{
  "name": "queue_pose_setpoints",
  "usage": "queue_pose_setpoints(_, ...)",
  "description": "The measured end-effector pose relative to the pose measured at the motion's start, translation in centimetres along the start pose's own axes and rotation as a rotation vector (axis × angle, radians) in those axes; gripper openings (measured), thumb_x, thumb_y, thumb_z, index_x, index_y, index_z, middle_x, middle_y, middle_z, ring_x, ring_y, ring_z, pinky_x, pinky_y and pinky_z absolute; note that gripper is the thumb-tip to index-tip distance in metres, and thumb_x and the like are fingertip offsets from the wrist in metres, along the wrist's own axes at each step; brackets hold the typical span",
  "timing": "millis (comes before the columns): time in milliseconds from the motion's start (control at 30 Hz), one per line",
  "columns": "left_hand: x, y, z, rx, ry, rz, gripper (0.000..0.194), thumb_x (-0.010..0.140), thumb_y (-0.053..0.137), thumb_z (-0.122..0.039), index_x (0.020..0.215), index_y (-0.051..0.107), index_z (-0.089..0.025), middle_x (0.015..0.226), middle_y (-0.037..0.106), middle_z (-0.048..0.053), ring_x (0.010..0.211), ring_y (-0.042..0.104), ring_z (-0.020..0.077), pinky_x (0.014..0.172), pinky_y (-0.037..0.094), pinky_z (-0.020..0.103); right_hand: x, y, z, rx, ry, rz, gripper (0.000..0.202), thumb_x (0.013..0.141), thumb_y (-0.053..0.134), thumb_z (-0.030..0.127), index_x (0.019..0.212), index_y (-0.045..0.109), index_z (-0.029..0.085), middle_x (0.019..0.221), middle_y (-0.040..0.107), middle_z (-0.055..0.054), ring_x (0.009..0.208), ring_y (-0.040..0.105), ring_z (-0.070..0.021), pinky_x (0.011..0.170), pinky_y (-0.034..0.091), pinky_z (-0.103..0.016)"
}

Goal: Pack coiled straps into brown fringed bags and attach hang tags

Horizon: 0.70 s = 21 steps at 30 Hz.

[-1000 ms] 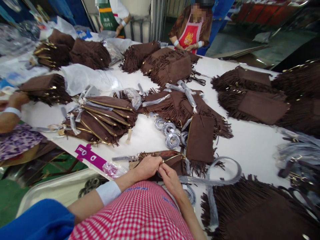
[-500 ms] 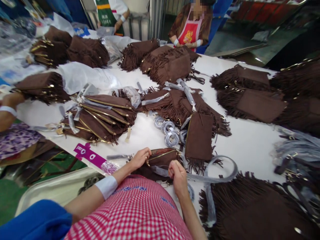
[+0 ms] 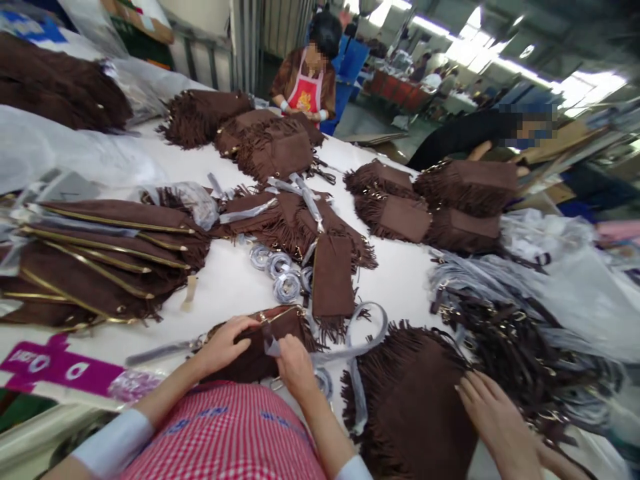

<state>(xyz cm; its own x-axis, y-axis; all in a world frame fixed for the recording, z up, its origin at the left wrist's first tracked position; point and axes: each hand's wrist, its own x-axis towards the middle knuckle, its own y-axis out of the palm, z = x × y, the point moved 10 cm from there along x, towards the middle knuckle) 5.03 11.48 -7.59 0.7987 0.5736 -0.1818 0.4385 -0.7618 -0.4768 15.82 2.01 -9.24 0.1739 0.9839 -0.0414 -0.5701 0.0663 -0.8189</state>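
A small dark brown bag (image 3: 283, 325) with a gold zipper lies against the table's near edge, in front of my apron. My left hand (image 3: 225, 343) holds its upper left side, fingers over the zipper edge near a gold ring and thumb on the front. My right hand (image 3: 296, 365) is closed in a pinch on a clear plastic strip (image 3: 271, 341) by that ring. A plastic-wrapped strap (image 3: 370, 333) curls off to the right of the bag. Left of it lies another wrapped strap end (image 3: 157, 352).
Another person's hand (image 3: 500, 417) rests on a large fringed brown bag (image 3: 415, 407) at right. Beyond are coiled wrapped straps (image 3: 287, 285), stacked zippered bags (image 3: 100, 253), a strap pile (image 3: 515, 333) and a purple strip (image 3: 65, 370). A co-worker (image 3: 305, 87) is across the table.
The view has swung right. My left hand has left the gold ring for the bag's edge; my right hand has moved to the ring with the plastic. Another person's hand has appeared at right.
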Motion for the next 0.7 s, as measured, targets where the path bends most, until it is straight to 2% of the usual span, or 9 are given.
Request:
queue_pose_setpoints(100, 0.2, -0.4, -2.9, 0.085, 0.095, -0.036, 0.042, 0.077, 0.049, -0.017, 0.117, 0.061, -0.018, 0.132, 0.055, 0.009, 0.126, 0.044, 0.0232, 0.113, 0.029, 0.042, -0.9, -3.9, 0.6, 0.072, -0.079, -0.011, 0.012, 0.091, 0.048, 0.022, 0.090, 0.060, 0.020, 0.083, 0.056, -0.003, 0.081, 0.053, -0.0196, 0.073, 0.046, -0.034)
queue_pose_setpoints(233, 1.1, -0.1, -6.0, 0.054, 0.186, -0.018, 0.040, 0.085, 0.054, -0.025, 0.124, 0.058, -0.019, 0.137, 0.052, 0.010, 0.130, 0.043, 0.0215, 0.113, 0.031, 0.040, -3.2, -11.6, 0.0, 0.124, -0.184, -0.020, 0.022, 0.093, 0.050, 0.044, 0.088, 0.062, 0.026, 0.076, 0.058, -0.001, 0.069, 0.052, -0.0172, 0.065, 0.047, -0.032)
queue_pose_setpoints(267, 1.2, -0.1, -6.2, 0.056, 0.196, -0.017, 0.040, 0.087, 0.052, -0.026, 0.125, 0.058, -0.019, 0.137, 0.053, 0.010, 0.128, 0.045, 0.0209, 0.112, 0.033, 0.039, -3.8, -11.8, 1.0, 0.122, -0.260, 0.082, 0.025, 0.093, 0.050, 0.046, 0.087, 0.063, 0.026, 0.078, 0.059, -0.002, 0.068, 0.053, -0.0157, 0.065, 0.047, -0.031)
queue_pose_setpoints(300, 1.2, -0.1, -6.0, 0.076, 0.196, -0.023, 0.040, 0.088, 0.051, -0.027, 0.126, 0.057, -0.020, 0.136, 0.053, 0.010, 0.127, 0.046, 0.0210, 0.111, 0.034, 0.039, -3.9, -12.4, 1.8, 0.101, -0.272, 0.064, 0.028, 0.093, 0.049, 0.048, 0.080, 0.064, 0.028, 0.070, 0.058, -0.001, 0.064, 0.052, -0.0175, 0.060, 0.046, -0.031)
queue_pose_setpoints(400, 1.1, -0.8, -2.6, 0.235, 0.103, -0.081, 0.042, 0.087, 0.049, -0.031, 0.126, 0.058, -0.020, 0.135, 0.055, 0.011, 0.126, 0.048, 0.0252, 0.110, 0.036, 0.042, -2.4, -11.1, 4.1, -0.021, -0.207, 0.026, 0.012, 0.086, 0.061, 0.038, 0.082, 0.067, 0.028, 0.076, 0.062, -0.002, 0.073, 0.057, -0.0199, 0.064, 0.045, -0.032)
queue_pose_setpoints(467, 1.2, -1.3, 1.4, 0.381, -0.014, -0.098, 0.045, 0.080, 0.053, -0.035, 0.122, 0.061, -0.019, 0.131, 0.058, 0.013, 0.123, 0.051, 0.0303, 0.108, 0.036, 0.046, 0.0, -10.1, 3.4, -0.137, -0.106, 0.025, 0.010, 0.079, 0.069, 0.030, 0.071, 0.066, 0.025, 0.073, 0.065, -0.001, 0.071, 0.058, -0.0191, 0.063, 0.043, -0.029)
queue_pose_setpoints(500, 1.3, -1.1, 3.2, 0.430, -0.047, -0.060, 0.046, 0.077, 0.055, -0.037, 0.120, 0.062, -0.020, 0.129, 0.059, 0.012, 0.122, 0.052, 0.0319, 0.107, 0.037, 0.046, 1.1, -10.7, 2.4, -0.164, -0.064, 0.012, 0.013, 0.074, 0.073, 0.028, 0.065, 0.064, 0.024, 0.069, 0.065, 0.000, 0.067, 0.058, -0.0177, 0.059, 0.041, -0.027)
queue_pose_setpoints(567, 1.2, -0.9, 5.9, 0.469, -0.079, -0.006, 0.050, 0.073, 0.056, -0.036, 0.121, 0.061, -0.022, 0.128, 0.061, 0.011, 0.120, 0.054, 0.0318, 0.104, 0.039, 0.045, 2.4, -15.0, -0.8, -0.202, 0.039, -0.080, 0.016, 0.074, 0.071, 0.025, 0.060, 0.062, 0.023, 0.063, 0.063, 0.001, 0.060, 0.057, -0.0163, 0.055, 0.039, -0.026)
queue_pose_setpoints(700, 0.3, -0.8, 7.4, 0.447, -0.082, 0.037, 0.057, 0.071, 0.054, -0.028, 0.128, 0.057, -0.023, 0.133, 0.058, 0.008, 0.123, 0.053, 0.0287, 0.105, 0.038, 0.040, 1.0, -30.0, -8.8, -0.220, 0.243, -0.277, 0.034, 0.084, 0.057, 0.037, 0.054, 0.058, 0.021, 0.050, 0.057, 0.003, 0.048, 0.051, -0.0138, 0.049, 0.038, -0.025)
